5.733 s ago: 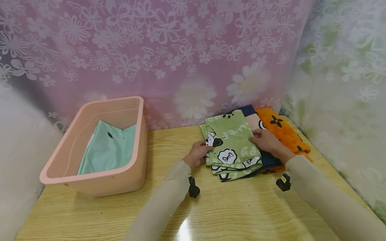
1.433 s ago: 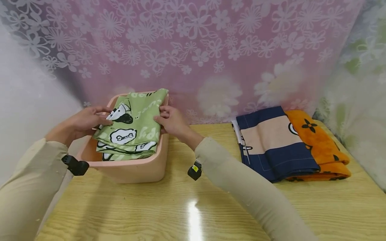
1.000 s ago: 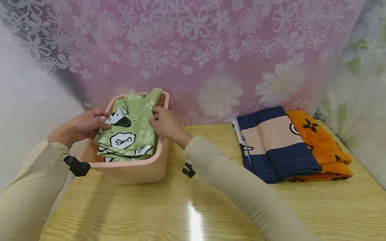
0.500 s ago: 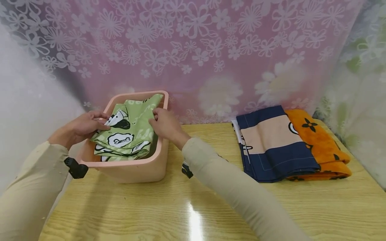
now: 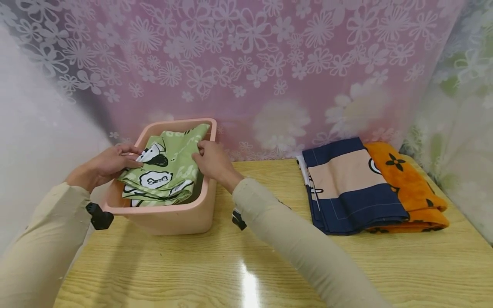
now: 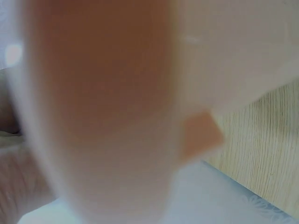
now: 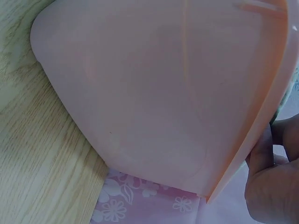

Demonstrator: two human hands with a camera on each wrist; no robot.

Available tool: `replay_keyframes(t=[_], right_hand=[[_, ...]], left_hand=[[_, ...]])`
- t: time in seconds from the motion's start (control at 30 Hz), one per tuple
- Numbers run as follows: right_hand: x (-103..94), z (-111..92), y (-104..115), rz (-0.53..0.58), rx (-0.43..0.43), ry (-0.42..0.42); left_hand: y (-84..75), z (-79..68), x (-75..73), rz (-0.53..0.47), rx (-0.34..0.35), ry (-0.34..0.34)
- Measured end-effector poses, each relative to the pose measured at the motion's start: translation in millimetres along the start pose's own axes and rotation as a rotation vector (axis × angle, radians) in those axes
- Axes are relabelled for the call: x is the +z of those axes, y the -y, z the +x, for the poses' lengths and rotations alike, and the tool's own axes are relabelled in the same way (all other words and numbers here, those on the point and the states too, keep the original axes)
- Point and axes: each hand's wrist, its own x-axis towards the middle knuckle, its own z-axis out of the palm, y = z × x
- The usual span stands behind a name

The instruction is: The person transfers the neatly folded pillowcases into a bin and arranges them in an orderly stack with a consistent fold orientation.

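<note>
In the bin (image 5: 169, 221), I see the green cloth (image 5: 175, 164).
The left hand (image 5: 109, 163) pinches one edge; the right hand (image 5: 215, 161), fingers curled, grips the opposite edge.

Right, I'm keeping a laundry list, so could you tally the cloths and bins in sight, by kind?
Cloths: 3 (green cloth, navy cloth, orange cloth)
Bins: 1 (pink bin)
Total: 4, not counting anything hidden beneath the green cloth
</note>
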Motion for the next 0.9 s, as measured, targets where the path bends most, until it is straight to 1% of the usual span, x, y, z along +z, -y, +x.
replay_keyframes(t=[0.1,0.3,0.53,0.73,0.9], right_hand=[[0.4,0.5,-1.5,-0.009,-0.005,-0.011],[1.0,1.3,-1.6,-0.021,0.018,-0.023],[0.2,-0.6,1.9,0.012,0.028,-0.029],[0.2,-1.1,2.4,0.008,0.023,-0.044],[1.0,-2.0,3.3,0.014,0.045,-0.039]], left_hand=[[0.7,1.0,1.2,0.003,0.005,0.006],[0.7,1.7,3.0,0.028,0.012,0.007],[-0.3,1.5,0.9,0.051,0.006,0.004],[-1.4,0.9,1.6,0.075,0.009,0.003],[-1.0,-0.7,1.0,0.083,0.001,0.003]])
